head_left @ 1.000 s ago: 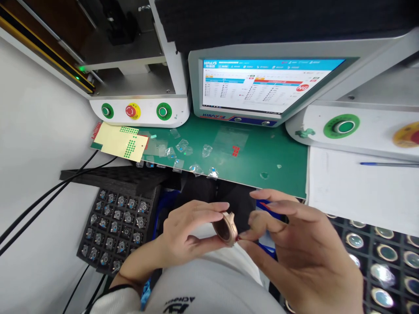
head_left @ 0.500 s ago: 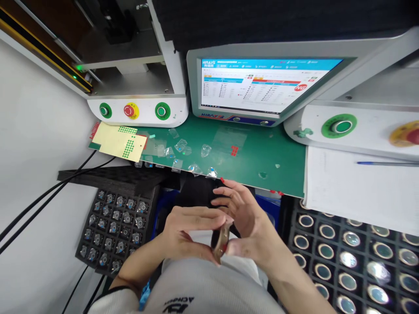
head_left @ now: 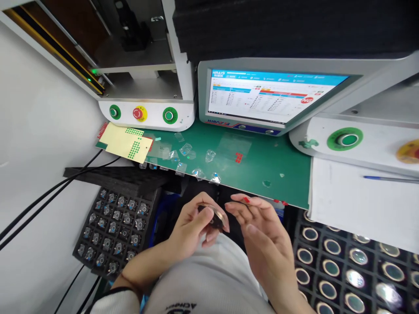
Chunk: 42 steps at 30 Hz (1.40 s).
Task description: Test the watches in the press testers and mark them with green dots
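Observation:
My left hand point(head_left: 193, 231) is closed around a round, gold-rimmed watch case point(head_left: 214, 218) with a dark face, held tilted in front of my shirt. Fingers cover part of it, so its far side is hidden. To the right of the watch case is my right hand point(head_left: 262, 235), apart from it, its fingers loosely bent and spread. A small red sticker point(head_left: 246, 199) clings to a fingertip of that hand. Beyond the hands, the green bench top point(head_left: 284, 174) carries several red stickers point(head_left: 238, 157) on a clear sheet.
Scraps of clear film point(head_left: 198, 173) lie along the bench edge. A yellow sheet with green dots point(head_left: 126, 141) is at left. Foam trays hold small parts point(head_left: 113, 226) at left and round watch cases point(head_left: 332, 246) at right. A monitor point(head_left: 271, 96), button panels, papers and a pen point(head_left: 389, 179) stand around.
My left hand has turned the watch case, so it lies flatter. My right hand has come away from it and moved right, the red sticker still on its fingertip. The view has shifted slightly.

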Tool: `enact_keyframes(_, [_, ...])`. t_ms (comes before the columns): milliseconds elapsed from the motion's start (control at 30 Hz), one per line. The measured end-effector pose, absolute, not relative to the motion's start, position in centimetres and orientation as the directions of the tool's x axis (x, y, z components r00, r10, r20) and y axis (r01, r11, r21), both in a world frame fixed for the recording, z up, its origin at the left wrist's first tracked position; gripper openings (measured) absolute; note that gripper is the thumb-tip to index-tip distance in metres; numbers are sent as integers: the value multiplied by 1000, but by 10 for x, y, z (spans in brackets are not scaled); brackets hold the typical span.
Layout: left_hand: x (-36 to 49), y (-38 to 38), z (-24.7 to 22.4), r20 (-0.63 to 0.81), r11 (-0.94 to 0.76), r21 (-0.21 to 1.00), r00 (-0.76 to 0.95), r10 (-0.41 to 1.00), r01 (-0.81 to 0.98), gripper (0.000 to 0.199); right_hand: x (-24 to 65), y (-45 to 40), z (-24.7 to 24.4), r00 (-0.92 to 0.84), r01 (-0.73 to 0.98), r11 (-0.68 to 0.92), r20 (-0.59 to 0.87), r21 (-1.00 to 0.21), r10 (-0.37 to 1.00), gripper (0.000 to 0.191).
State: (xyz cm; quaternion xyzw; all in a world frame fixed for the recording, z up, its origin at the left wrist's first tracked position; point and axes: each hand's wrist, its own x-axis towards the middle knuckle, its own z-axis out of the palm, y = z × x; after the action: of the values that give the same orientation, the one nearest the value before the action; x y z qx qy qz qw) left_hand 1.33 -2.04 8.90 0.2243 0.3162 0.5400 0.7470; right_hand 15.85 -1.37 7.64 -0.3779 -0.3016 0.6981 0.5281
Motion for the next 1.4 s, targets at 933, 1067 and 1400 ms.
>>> enact_keyframes(933, [24,-22,107,257,-359,861,299,919,362,15,131,-18,104,-125,-593,-233,-197,-771,972,20])
enact_keyframes(1067, [28,-18,108,266,-382,807,301,916,450,13,128,-18,106,-41,-637,-233,-270,-734,962,19])
enact_keyframes(1400, [48,-5,78,293,-459,737,378,878,496,24,153,1,89,-63,-678,-397,-488,-619,870,22])
